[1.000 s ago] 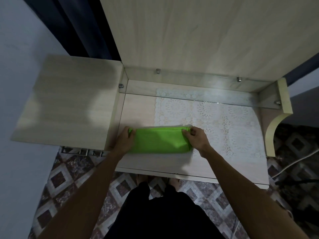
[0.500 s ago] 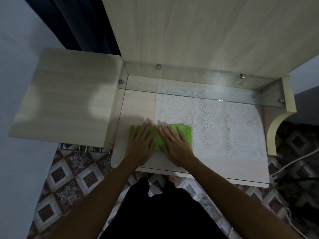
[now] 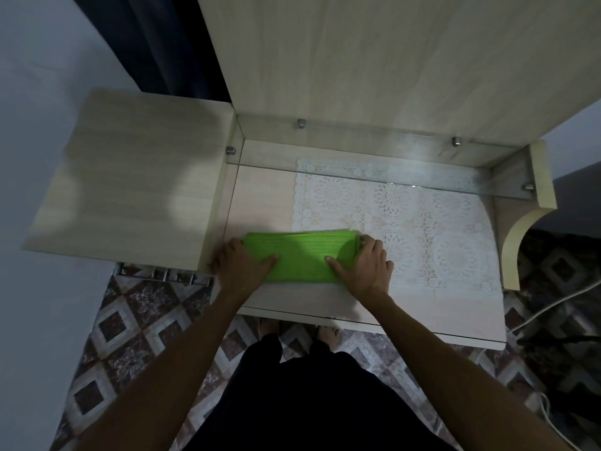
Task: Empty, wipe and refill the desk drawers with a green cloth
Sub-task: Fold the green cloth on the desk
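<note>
A folded green cloth (image 3: pixel 302 255) lies flat on the light wooden desk top (image 3: pixel 260 196), near its front left, partly over a white lace mat (image 3: pixel 406 222). My left hand (image 3: pixel 240 265) grips the cloth's left end, thumb on top. My right hand (image 3: pixel 364 265) grips its right end, thumb on top and fingers curled over the far corner. No drawer is visible as open.
A raised side cabinet top (image 3: pixel 130 196) stands to the left. A glass shelf (image 3: pixel 374 161) runs along the back above the desk. Metal drawer handles (image 3: pixel 156 275) show below the cabinet. A white cable (image 3: pixel 553 307) lies on the patterned tile floor at right.
Half a second ago both palms pressed flat on the cloth's middle. Now the hands have slid apart to its two ends and hold them.
</note>
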